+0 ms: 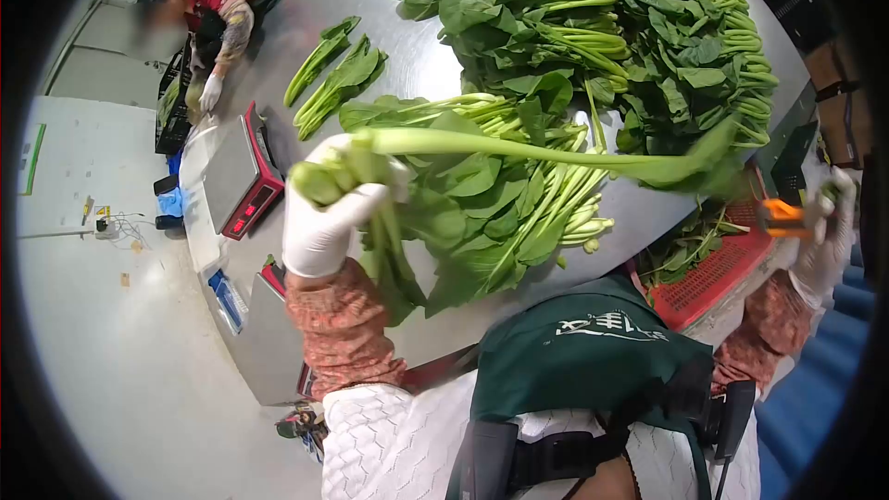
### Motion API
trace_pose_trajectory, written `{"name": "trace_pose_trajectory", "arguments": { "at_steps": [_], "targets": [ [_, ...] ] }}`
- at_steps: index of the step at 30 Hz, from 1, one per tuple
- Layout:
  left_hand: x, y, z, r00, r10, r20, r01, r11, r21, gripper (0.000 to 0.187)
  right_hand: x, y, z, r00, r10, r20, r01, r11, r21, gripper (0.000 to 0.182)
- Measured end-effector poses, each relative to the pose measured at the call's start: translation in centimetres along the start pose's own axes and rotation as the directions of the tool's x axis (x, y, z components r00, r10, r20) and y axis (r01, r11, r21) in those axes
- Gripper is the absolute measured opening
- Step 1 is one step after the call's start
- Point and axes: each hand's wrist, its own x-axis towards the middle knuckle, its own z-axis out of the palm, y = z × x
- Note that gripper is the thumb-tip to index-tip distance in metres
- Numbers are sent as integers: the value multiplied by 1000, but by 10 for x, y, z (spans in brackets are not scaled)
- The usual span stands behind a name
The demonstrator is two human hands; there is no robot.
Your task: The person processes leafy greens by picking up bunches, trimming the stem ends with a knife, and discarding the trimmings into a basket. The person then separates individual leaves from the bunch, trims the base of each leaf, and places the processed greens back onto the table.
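Note:
My left hand (324, 222), in a white glove, is closed around the thick stem ends of some leafy green vegetables (500, 148). One long pale stalk stretches to the right with a motion-blurred leaf at its tip, and other leaves hang below the hand. At the far right, my gloved right hand (836, 222) is closed on an orange tool (783, 218), too blurred to name its kind. A bit of green also shows at those fingers. Beneath the held stalk lies a loose heap of the same greens (482, 213) on the metal table (407, 56).
Stacked greens (694, 37) cover the table's far right, and two small bunches (343, 83) lie left. A scale (243, 176) with a red display stands at the left edge. Leaf scraps fill a red crate (708, 287). A co-worker (222, 0) bends over at the far left.

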Motion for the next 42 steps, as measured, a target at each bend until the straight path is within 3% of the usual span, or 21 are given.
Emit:
{"name": "trace_pose_trajectory", "arguments": {
  "at_steps": [2, 5, 8, 10, 13, 15, 17, 19, 20, 21, 22, 24, 27, 28, 31, 32, 35, 36, 37, 39, 42],
  "targets": [
    [4, 5, -27, 990, 25, -140, -26, 1000, -2, 38, -2, 1, -68, 986, -46, -161, 33, 996, -82, 37],
    [18, 2, -65, 972, 59, -226, -89, 988, -123, 36, -20, -17, -106, 999, -8, 42, 19, 965, -260, 36],
    [42, 3, -23, 991, 104, 87, -96, 991, -94, 35, -35, -36, -12, 939, 314, 141, -299, 947, -117, 41],
    [60, 11, 24, 912, 114, 394, -80, 992, -101, 38, -52, -34, 112, 938, 342, 62, -314, 909, -273, 47],
    [85, 7, 84, 702, 276, 657, -257, 958, -128, 37, -67, -23, 187, 832, 384, 401, -409, 912, -25, 43],
    [90, 23, 93, 666, 218, 713, -318, 948, 8, 34, -74, -15, 204, 721, 416, 554, -566, 815, 125, 38],
    [95, 20, 87, 702, 320, 636, -529, 832, 165, 38, -72, -20, 206, 710, 513, 483, -590, 807, 11, 42],
    [104, 9, 71, 676, 517, 525, -734, 540, 412, 40, -71, -11, 191, 788, 511, 344, -476, 859, -188, 47],
    [118, 1, 54, 654, 634, 413, -738, 413, 534, 43, -64, -14, 176, 742, 556, 374, -481, 831, -280, 48],
    [135, -6, 28, 652, 705, 278, -720, 461, 519, 39, -61, -28, 172, 747, 603, 279, -512, 790, -338, 44],
    [148, -7, -2, 752, 653, 94, -627, 663, 410, 31, -51, -36, 165, 704, 675, 223, -522, 703, -483, 33],
    [170, -9, -72, 818, 435, -377, -464, 886, 17, 28, -47, -16, 130, 809, 566, 158, -347, 677, -649, 16],
    [217, -50, -208, 726, 81, -683, -563, 640, -522, 24, -53, 6, 74, 894, 442, 69, -240, 604, -760, 10],
    [228, -70, -248, 712, -46, -700, -555, 575, -602, 18, -51, 9, 45, 834, 552, -18, -297, 421, -857, 18],
    [258, -125, -323, 592, -307, -745, -447, 644, -621, 35, -72, 38, -5, 955, 260, 140, 117, 102, -988, 28],
    [256, -141, -329, 596, -373, -711, -338, 687, -644, 49, -72, 48, -10, 955, 295, 40, 27, 47, -999, 38],
    [237, -166, -292, 609, -536, -585, -4, 735, -678, 78, -72, 89, -26, 917, 391, 73, 66, 31, -997, 57],
    [229, -166, -275, 616, -577, -537, 100, 733, -673, 82, -73, 92, -18, 874, 485, 1, 88, -157, -984, 77],
    [231, -179, -269, 489, -663, -568, 71, 679, -731, 83, -74, 98, -16, 849, 528, -24, 102, -208, -973, 91],
    [202, -198, -255, 714, -505, -486, 83, 750, -657, 77, -80, 102, 3, 885, 450, 121, 171, -72, -983, 85],
    [162, -191, -215, 844, -306, -441, 92, 892, -443, 55, -73, 108, 61, 876, 435, 210, 128, 210, -969, 30]
  ]
}}
